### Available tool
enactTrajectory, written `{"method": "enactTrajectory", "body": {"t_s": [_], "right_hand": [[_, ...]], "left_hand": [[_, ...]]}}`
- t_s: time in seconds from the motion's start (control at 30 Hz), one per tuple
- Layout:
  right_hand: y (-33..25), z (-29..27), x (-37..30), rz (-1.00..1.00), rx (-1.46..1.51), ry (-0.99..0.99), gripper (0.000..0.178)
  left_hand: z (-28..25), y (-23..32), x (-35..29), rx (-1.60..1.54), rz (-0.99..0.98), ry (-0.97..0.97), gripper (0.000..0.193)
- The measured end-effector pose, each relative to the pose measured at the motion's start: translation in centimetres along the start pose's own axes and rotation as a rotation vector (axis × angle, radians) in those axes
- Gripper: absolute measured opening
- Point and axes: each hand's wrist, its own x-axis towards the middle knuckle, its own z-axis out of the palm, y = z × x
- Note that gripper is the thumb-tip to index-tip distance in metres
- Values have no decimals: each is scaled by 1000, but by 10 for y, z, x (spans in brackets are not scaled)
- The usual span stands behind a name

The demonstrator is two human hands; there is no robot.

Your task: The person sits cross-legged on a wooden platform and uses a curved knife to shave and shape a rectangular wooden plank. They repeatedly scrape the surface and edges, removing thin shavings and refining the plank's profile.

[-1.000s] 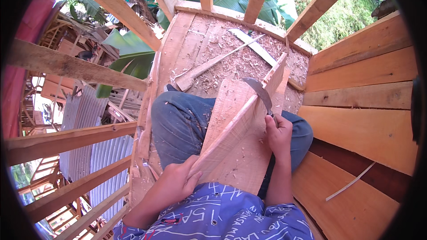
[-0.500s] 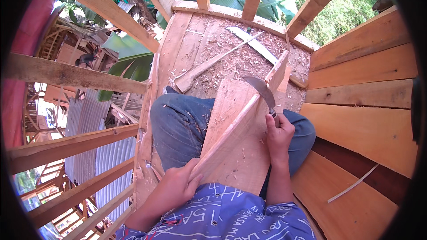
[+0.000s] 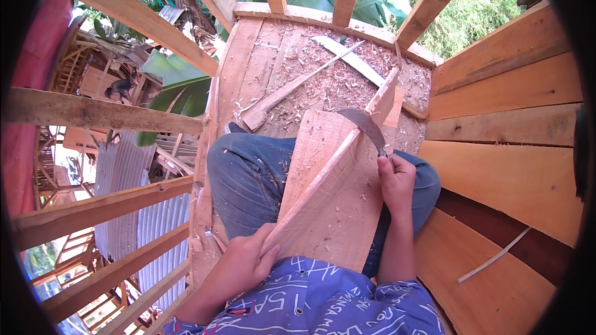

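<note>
Wooden board and curved blade, viewed from above. My left grip (image 3: 249, 255) pinches the near end of the wooden board (image 3: 328, 181), which stands on edge, slanting far and right, above a flat board (image 3: 340, 231) across my lap. My right grip (image 3: 397, 180) is closed round the handle end of the curved blade (image 3: 369, 128), whose metal crosses the upper edge; contact cannot be told. The wood appears stiff, fairly light and unlikely to slip; best held at its near end, clear of the steel.
</note>
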Motion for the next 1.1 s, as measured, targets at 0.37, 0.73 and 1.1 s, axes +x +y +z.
{"method": "enactTrajectory", "body": {"t_s": [0.37, 0.73, 1.1], "right_hand": [[16, -2, 0, -175, -194, 119, 42], [11, 3, -6, -221, -244, 125, 45], [8, -13, -1, -16, -170, 287, 43]], "left_hand": [[0, 0, 3, -25, 43, 7, 28], [2, 3, 1, -11, -47, -4, 33], [5, 1, -1, -19, -40, 24, 36]]}}
